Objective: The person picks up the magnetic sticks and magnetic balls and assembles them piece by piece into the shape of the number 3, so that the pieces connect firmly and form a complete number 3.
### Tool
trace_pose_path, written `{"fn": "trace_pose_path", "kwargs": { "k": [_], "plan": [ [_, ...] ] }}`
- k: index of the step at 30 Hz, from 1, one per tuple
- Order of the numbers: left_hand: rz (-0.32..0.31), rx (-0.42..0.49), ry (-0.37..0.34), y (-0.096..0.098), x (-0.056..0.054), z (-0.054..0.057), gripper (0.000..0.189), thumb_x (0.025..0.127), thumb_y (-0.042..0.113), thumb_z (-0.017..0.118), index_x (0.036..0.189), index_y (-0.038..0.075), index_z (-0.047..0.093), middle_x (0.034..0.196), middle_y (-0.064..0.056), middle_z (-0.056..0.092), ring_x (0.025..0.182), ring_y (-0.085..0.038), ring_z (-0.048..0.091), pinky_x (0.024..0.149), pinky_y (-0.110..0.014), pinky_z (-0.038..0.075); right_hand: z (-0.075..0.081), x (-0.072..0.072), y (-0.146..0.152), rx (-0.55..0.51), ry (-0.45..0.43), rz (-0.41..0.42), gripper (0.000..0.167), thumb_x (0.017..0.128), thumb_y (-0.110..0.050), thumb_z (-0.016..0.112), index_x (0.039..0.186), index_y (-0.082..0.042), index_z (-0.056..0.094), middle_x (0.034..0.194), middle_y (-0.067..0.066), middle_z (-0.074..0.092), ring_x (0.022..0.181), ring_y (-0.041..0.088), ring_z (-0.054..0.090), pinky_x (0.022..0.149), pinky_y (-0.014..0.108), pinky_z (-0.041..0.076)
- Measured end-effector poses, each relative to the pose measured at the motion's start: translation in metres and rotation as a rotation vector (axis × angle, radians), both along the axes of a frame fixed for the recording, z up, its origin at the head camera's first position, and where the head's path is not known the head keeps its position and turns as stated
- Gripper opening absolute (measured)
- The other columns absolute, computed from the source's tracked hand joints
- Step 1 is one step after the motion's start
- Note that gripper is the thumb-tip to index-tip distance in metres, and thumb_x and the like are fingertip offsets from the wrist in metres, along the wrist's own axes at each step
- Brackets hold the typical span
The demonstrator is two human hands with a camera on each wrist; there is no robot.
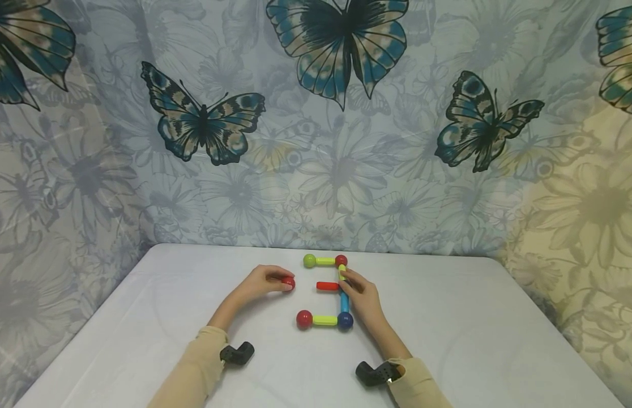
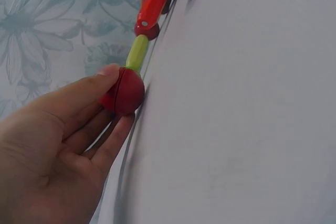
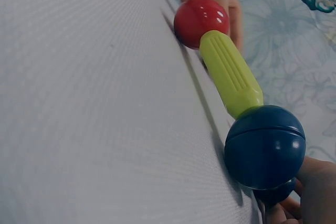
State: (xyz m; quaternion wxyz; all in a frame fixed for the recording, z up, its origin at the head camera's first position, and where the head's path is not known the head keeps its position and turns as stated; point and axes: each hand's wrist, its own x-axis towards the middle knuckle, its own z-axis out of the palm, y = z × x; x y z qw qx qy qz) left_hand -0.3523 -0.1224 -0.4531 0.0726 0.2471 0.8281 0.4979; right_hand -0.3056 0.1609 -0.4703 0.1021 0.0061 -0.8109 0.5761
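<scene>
In the head view my left hand pinches a red ball between thumb and fingers; the left wrist view shows the same red ball up close. My right hand grips the middle joint of a ball-and-rod construction lying on the table. At that joint a second, dark blue ball shows partly behind the fingers. A red rod points left from there, its free end apart from the left hand's ball. A blue rod runs down to a blue ball.
The lower arm has a yellow-green rod ending in a red ball. At the top, a red ball joins another yellow-green rod and a green ball. A white-covered table lies beneath, with a butterfly-print cloth behind.
</scene>
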Motion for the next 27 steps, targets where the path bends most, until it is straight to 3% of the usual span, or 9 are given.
{"fn": "trace_pose_path", "kwargs": {
  "k": [9,26,27],
  "plan": [
    [-0.028,0.027,0.007,0.022,0.001,0.001,0.031,0.086,0.015,0.074,0.116,0.005,0.07,0.114,-0.014,0.072,0.105,-0.025,0.069,0.089,-0.024,0.055,0.001,0.001,0.0,-0.009,0.002,0.003,0.033,0.093,-0.017,0.066,0.125,-0.009,0.066,0.146,0.009,0.053,0.138,0.028,0.046,0.11,0.036,0.042],
    [-0.041,0.017,-0.004,0.048,0.001,0.001,0.031,0.086,0.016,0.074,0.115,0.005,0.07,0.112,-0.013,0.073,0.104,-0.025,0.069,0.093,-0.035,0.055,0.002,0.002,0.0,-0.018,-0.002,0.006,0.033,0.093,-0.016,0.066,0.125,-0.008,0.066,0.146,0.01,0.053,0.138,0.028,0.047,0.11,0.036,0.042],
    [-0.044,0.014,0.0,0.049,0.004,0.004,0.031,0.087,0.015,0.074,0.115,0.003,0.07,0.112,-0.015,0.072,0.104,-0.026,0.069,0.093,-0.035,0.055,0.002,0.002,0.0,-0.017,-0.003,0.006,0.033,0.093,-0.016,0.066,0.125,-0.008,0.066,0.146,0.01,0.053,0.138,0.028,0.047,0.11,0.037,0.042]
  ]
}}
